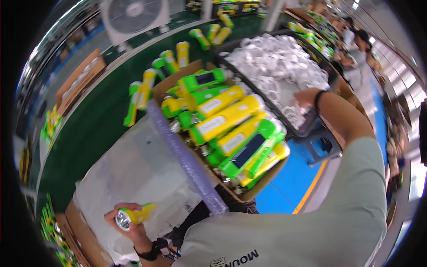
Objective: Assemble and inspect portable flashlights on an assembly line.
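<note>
At the lower left, my left hand [138, 233] is closed round a yellow and green flashlight [140, 215], with its silvery lens end toward the left. Beneath it is a white sheet-covered work surface [138, 164]. My right arm stretches far to the right, and my right hand [304, 98] reaches into a black crate [287, 127] heaped with white plastic rings [275, 58]. The fingertips there are blurred among the rings, so what they hold, if anything, is hidden. Between my hands, a cardboard box [260, 189] is filled with yellow and green flashlights [229, 116].
A purple strip [182, 155] runs along the box's near left side. More flashlights [144, 89] lie on the green conveyor belt [100, 131] beyond. A fan [134, 15] stands at the far side. A grey stool [318, 144] is below the crate, and another person [356, 55] works at the far right.
</note>
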The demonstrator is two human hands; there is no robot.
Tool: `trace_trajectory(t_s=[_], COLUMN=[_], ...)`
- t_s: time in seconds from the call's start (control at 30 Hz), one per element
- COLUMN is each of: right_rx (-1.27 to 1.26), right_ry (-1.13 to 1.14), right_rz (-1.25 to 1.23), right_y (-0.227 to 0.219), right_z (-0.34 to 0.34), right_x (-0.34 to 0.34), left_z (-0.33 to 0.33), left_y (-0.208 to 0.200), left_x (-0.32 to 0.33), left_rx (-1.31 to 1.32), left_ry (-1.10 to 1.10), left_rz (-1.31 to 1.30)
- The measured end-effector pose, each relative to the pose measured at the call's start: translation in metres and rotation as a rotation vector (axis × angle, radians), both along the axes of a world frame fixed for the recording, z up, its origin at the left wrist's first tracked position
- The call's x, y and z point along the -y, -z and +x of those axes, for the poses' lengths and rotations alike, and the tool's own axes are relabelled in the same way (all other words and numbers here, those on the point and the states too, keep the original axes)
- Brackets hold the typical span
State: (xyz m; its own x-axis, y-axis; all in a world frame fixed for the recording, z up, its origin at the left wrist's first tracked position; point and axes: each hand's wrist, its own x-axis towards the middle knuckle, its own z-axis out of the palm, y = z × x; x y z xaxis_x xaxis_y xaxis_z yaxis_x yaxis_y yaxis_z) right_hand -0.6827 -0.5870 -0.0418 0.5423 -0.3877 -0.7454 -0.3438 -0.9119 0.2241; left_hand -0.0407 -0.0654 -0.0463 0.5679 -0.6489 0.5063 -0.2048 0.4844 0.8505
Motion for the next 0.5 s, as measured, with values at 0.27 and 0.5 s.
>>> trace_trajectory(t_s=[0.27,0.5], right_rx=[1.079,1.346], right_ry=[0.66,-0.068], right_rz=[-0.171,0.223], right_y=[-0.177,-0.096], right_z=[0.255,0.473], right_x=[-0.169,-0.419], left_z=[0.005,0.024], left_y=[-0.005,-0.002], left_x=[-0.041,-0.048], left_rx=[0.006,0.074], left_ry=[0.075,0.275], left_rz=[0.044,-0.057])
